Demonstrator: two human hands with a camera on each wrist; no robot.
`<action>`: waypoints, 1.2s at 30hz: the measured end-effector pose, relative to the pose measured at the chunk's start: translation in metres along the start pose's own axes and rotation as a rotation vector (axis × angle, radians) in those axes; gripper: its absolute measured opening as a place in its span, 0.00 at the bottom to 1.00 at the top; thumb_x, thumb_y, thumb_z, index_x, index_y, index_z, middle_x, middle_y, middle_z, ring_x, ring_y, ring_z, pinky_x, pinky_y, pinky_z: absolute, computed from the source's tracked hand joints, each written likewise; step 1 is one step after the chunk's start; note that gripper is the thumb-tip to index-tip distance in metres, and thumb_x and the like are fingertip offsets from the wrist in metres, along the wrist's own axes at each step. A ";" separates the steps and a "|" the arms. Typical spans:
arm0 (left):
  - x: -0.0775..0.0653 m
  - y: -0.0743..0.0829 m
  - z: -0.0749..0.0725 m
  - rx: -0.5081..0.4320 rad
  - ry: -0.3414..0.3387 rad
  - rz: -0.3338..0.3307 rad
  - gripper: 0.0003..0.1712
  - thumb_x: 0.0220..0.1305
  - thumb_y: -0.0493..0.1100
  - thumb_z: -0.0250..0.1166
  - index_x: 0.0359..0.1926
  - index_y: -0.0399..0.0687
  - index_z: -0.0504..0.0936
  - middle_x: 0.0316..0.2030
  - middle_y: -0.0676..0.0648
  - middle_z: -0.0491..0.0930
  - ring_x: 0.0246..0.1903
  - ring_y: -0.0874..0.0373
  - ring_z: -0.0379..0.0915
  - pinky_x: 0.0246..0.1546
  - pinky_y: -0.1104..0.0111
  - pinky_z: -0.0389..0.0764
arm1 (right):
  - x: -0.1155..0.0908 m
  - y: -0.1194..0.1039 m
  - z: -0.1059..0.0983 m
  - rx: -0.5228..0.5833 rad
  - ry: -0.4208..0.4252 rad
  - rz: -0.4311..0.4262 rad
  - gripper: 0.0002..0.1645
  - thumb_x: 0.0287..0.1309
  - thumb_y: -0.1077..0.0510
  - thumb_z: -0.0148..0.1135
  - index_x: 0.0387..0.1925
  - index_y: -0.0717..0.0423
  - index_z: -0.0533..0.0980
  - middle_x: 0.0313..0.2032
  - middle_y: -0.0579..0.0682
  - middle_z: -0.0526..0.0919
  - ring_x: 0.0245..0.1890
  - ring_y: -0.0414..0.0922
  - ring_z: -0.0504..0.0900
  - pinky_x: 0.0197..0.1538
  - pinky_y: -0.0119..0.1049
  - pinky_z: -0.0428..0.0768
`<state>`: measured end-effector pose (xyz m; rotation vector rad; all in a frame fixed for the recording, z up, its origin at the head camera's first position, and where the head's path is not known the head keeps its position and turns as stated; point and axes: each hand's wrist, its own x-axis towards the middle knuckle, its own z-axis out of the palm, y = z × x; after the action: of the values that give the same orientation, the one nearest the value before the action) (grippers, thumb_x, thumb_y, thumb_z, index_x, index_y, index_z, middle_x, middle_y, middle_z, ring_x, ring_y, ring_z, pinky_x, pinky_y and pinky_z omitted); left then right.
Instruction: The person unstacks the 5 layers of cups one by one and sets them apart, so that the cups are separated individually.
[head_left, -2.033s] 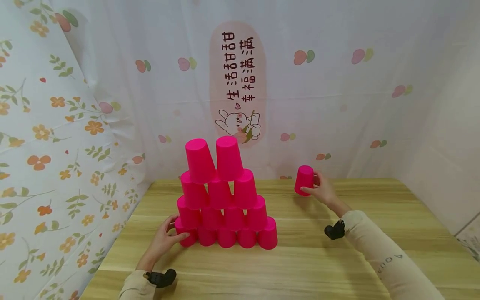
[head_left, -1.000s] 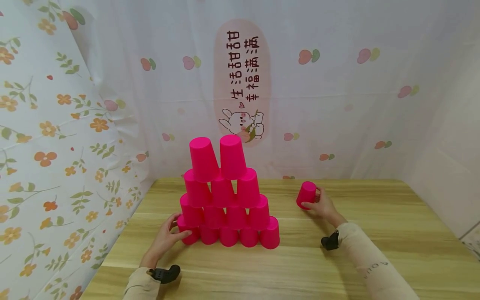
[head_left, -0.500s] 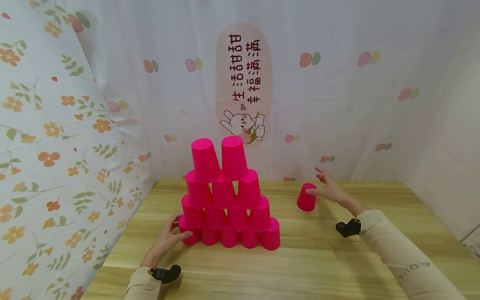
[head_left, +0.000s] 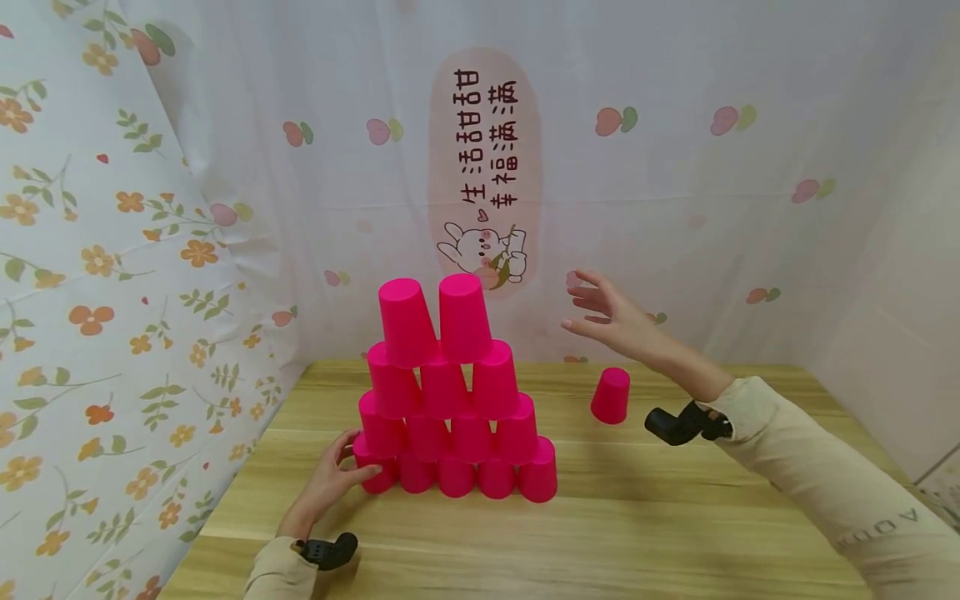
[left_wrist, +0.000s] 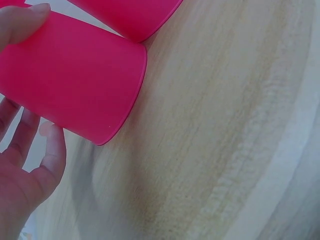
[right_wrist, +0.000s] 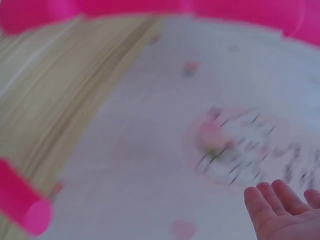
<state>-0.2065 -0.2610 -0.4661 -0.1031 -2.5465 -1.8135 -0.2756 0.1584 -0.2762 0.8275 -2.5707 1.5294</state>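
Observation:
Upside-down pink cups stand in a four-tier pyramid, with two cups (head_left: 464,321) side by side at the top and several below. At the bottom left corner, my left hand (head_left: 328,482) holds the end cup (left_wrist: 75,80), thumb on one side and fingers on the other. My right hand (head_left: 611,318) is raised in the air to the right of the pyramid, fingers apart and holding nothing. Below it, a single pink cup (head_left: 611,397) stands upside down on the table. In the right wrist view, the fingers (right_wrist: 280,205) are stretched out in front of the backdrop.
The wooden table (head_left: 480,550) carries all the cups. A white curtain (head_left: 660,233) with printed fruit and a rabbit hangs behind it, and a flowered cloth (head_left: 150,333) hangs at the left. Black cameras (head_left: 678,425) are strapped to both wrists.
My right hand has set the single cup down on the table, let go of it, and risen up and left towards the pyramid. My left hand stays at the corner cup.

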 end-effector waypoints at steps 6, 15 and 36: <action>0.000 0.001 -0.002 -0.002 -0.021 0.004 0.35 0.49 0.34 0.66 0.58 0.37 0.62 0.51 0.38 0.67 0.51 0.45 0.61 0.40 0.69 0.73 | 0.013 -0.039 0.028 0.101 -0.066 -0.043 0.42 0.54 0.58 0.58 0.66 0.53 0.48 0.61 0.55 0.61 0.59 0.50 0.61 0.59 0.46 0.61; 0.001 0.001 -0.002 -0.008 -0.015 0.000 0.35 0.48 0.34 0.67 0.57 0.37 0.62 0.51 0.38 0.67 0.51 0.45 0.61 0.41 0.69 0.72 | 0.030 -0.058 0.065 0.169 -0.104 -0.080 0.42 0.50 0.58 0.61 0.64 0.51 0.51 0.58 0.53 0.64 0.57 0.49 0.64 0.56 0.47 0.65; 0.001 0.000 -0.002 0.017 -0.007 0.000 0.35 0.48 0.36 0.67 0.57 0.40 0.64 0.50 0.39 0.68 0.52 0.46 0.61 0.45 0.63 0.70 | 0.030 -0.060 0.092 0.200 -0.035 -0.092 0.37 0.47 0.63 0.64 0.59 0.58 0.58 0.51 0.55 0.70 0.49 0.50 0.70 0.51 0.43 0.70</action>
<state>-0.2072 -0.2630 -0.4653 -0.1097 -2.5663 -1.7945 -0.2520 0.0472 -0.2664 0.9841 -2.3929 1.7802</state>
